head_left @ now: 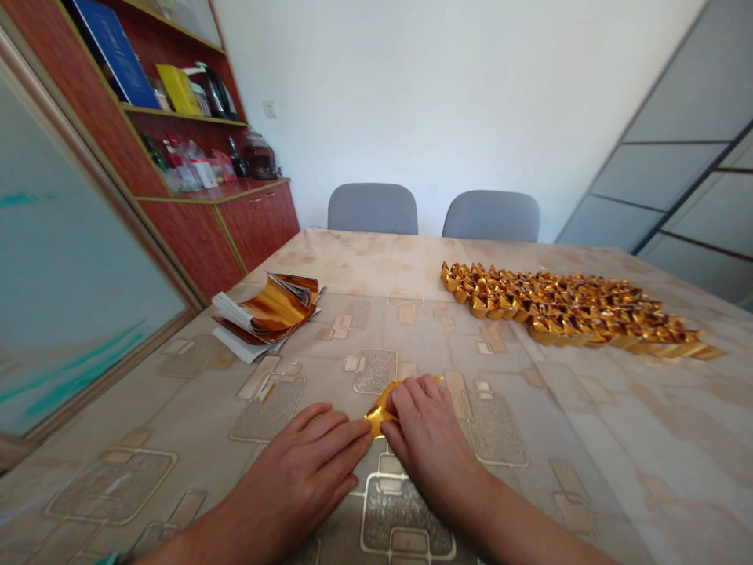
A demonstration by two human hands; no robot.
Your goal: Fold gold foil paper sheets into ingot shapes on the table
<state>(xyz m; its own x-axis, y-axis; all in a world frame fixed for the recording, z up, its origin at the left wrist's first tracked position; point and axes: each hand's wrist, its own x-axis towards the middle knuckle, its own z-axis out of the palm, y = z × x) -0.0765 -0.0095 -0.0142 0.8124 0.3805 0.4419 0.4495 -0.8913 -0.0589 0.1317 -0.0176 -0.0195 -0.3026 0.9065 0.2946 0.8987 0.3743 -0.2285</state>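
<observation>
The right hand [428,424] grips a gold foil piece [377,418] at the counter's [323,373] near middle, while the left hand [303,463], fingers outstretched, touches its end, apparently steadying it.

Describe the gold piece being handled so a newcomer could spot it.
On the patterned tablecloth, find the left hand and right hand. Both touch the gold piece; unlike the sheet stack and massed gold shapes beyond, it alone is in hand.

Hands [432,431] on gold foil [376,420]; foil-paper stack [282,310] left, folded foil pieces [576,306] right.
</observation>
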